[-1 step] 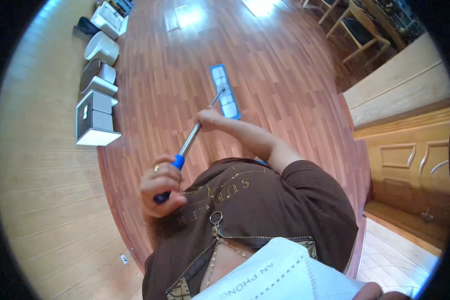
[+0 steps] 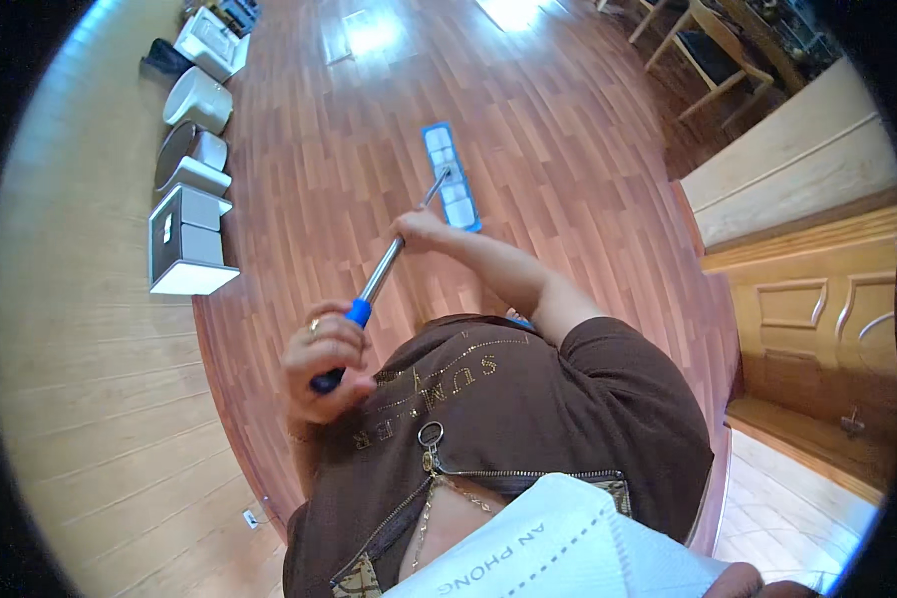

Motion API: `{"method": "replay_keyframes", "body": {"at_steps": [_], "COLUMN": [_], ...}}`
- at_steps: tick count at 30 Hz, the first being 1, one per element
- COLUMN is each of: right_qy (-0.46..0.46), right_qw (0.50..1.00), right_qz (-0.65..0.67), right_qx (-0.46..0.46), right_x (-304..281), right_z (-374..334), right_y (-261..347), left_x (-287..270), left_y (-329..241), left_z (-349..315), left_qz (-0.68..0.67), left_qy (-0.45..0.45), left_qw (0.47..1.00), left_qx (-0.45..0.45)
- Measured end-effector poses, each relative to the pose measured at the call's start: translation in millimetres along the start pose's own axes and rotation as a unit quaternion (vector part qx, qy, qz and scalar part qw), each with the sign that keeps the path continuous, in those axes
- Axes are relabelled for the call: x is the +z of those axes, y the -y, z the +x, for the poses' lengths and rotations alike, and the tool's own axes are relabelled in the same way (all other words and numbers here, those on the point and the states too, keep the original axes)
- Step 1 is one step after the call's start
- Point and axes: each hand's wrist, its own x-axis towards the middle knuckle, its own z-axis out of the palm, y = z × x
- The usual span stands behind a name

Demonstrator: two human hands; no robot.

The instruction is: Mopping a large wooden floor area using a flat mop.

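A flat mop lies ahead of me, its long blue-rimmed mop head [image 2: 435,141] with pale panels resting on the wooden floor. From the head's middle a metal mop handle [image 2: 384,269] slants back toward my body. My left hand [image 2: 324,357], with a gold ring, is wrapped around the blue and black grip at the handle's upper end. Farther down, my right hand [image 2: 421,229] closes on the metal shaft. My right arm crosses in front of my brown top, and part of the shaft is hidden under that hand.
Along the left wall stand a white-and-grey box-like unit [image 2: 197,279], toilet-like white fixtures [image 2: 197,98] and a white basin [image 2: 209,42]. Wooden chairs [image 2: 713,65] are at the far right. Nearer on the right are a pale wall end [image 2: 797,164] and a carved wooden panel [image 2: 817,329].
Very little differs. The mop head has slid slightly farther away over the floor; both hands keep their hold on the handle.
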Motion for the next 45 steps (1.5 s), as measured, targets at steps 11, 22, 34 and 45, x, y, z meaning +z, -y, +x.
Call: {"method": "replay_keyframes", "body": {"at_steps": [11, 22, 34, 45], "right_qy": [-0.033, -0.279, -0.493, -0.563], "right_qw": [0.985, 0.877, 0.742, 0.616], "right_qz": [-0.022, -0.046, -0.109, -0.130], "right_qx": [0.170, 0.389, 0.441, 0.535], "right_x": [-70.8, -56.0, -2.1, 56.0], "right_z": [-102.0, -239.5, -345.0, -383.8], "right_y": [-126.3, -125.2, -34.0, 45.1], "left_x": [65.8, 79.6, 111.7, 149.5], "left_y": [73.9, 79.5, 88.5, 86.2], "left_z": [73.6, 135.4, 169.4, 169.5], "left_qz": [-0.009, -0.131, -0.313, -0.413], "left_qy": [0.191, 0.371, 0.527, 0.587], "left_qw": [0.981, 0.913, 0.783, 0.686], "left_qx": [0.032, 0.106, 0.107, 0.115]}}
